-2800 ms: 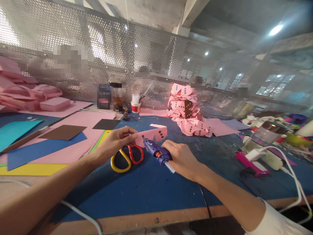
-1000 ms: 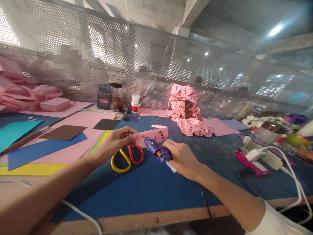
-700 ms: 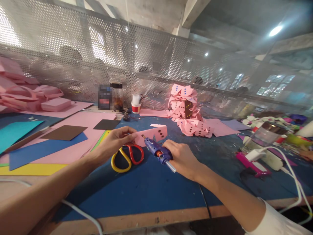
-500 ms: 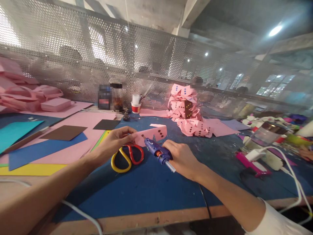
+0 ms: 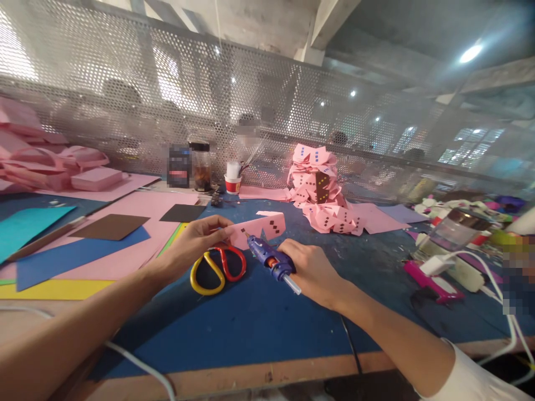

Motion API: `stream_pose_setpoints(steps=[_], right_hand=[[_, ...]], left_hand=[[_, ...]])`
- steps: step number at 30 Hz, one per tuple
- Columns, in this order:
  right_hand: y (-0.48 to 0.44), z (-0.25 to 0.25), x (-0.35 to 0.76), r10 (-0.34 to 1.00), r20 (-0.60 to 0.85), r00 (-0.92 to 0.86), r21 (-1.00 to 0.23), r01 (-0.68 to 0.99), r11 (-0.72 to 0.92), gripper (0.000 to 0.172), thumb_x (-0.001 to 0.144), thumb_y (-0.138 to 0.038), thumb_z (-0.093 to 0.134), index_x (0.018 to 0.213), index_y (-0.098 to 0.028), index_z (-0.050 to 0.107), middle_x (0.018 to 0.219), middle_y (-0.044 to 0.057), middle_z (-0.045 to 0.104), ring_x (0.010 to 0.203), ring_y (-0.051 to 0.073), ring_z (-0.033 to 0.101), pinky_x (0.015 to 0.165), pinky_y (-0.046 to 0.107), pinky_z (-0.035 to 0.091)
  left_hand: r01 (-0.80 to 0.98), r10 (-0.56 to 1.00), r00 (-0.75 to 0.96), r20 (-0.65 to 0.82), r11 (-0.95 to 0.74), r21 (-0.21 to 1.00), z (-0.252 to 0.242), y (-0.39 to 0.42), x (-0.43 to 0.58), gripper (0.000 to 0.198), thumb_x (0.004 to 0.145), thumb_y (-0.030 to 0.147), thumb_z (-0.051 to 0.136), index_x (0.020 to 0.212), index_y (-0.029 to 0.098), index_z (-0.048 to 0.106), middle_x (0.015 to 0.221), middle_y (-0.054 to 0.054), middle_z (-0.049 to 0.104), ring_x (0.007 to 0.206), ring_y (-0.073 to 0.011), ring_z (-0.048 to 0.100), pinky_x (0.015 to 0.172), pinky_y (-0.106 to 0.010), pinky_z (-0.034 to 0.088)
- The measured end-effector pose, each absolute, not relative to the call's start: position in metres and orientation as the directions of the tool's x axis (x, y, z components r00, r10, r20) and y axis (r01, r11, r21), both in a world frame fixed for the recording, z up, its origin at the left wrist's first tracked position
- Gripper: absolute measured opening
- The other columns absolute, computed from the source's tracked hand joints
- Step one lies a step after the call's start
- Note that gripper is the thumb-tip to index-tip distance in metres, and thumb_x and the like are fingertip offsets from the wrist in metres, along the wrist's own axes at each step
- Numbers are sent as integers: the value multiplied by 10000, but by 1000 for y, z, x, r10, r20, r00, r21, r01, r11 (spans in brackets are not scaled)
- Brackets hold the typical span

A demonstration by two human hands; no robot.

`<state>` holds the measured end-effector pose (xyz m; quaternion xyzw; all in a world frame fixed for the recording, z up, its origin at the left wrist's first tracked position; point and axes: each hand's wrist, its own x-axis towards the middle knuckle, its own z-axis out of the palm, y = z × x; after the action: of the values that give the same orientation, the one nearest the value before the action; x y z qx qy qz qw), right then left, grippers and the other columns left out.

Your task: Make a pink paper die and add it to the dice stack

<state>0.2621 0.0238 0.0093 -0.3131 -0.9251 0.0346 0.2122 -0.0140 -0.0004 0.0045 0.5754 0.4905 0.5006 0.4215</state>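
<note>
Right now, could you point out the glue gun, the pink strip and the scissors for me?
Glue gun [image 5: 264, 250]: head view, on its blue-purple body.
Pink strip [image 5: 257, 228]: head view, on its flat face, beside the dark diamonds.
Scissors [image 5: 224, 264]: head view, on the red handle loop.

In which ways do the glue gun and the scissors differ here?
The glue gun is held in the right grip; the scissors lie unheld on the table.
The glue gun is mostly purple-blue; the scissors show one yellow and one red handle.
The glue gun has a pale stick at its rear; the scissors show two open loops.
Both are near the pink strip.
</note>
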Motion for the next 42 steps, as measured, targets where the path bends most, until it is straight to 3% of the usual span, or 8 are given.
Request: stream_pose_setpoints(steps=[19,42], right_hand=[[22,10,262,600,382,-703,-197,572,796,93,838,-145,583,879,-209,530,856,-9,635,722,153,604,625,265,315],[22,10,263,582,394,-711,-195,554,809,94,850,-154,592,854,-210,516,841,-14,628,716,145,590,627,263,319]], left_hand=[[135,990,0,144,-143,981,12,-5,-12,300,808,452,745,932,191,666,817,-10,680,730,-167,646,698,-279,504],[123,986,37,164,-167,978,8,-3,-14,288,852,465,705,934,191,668,863,-26,708,785,-179,669,780,-310,523]])
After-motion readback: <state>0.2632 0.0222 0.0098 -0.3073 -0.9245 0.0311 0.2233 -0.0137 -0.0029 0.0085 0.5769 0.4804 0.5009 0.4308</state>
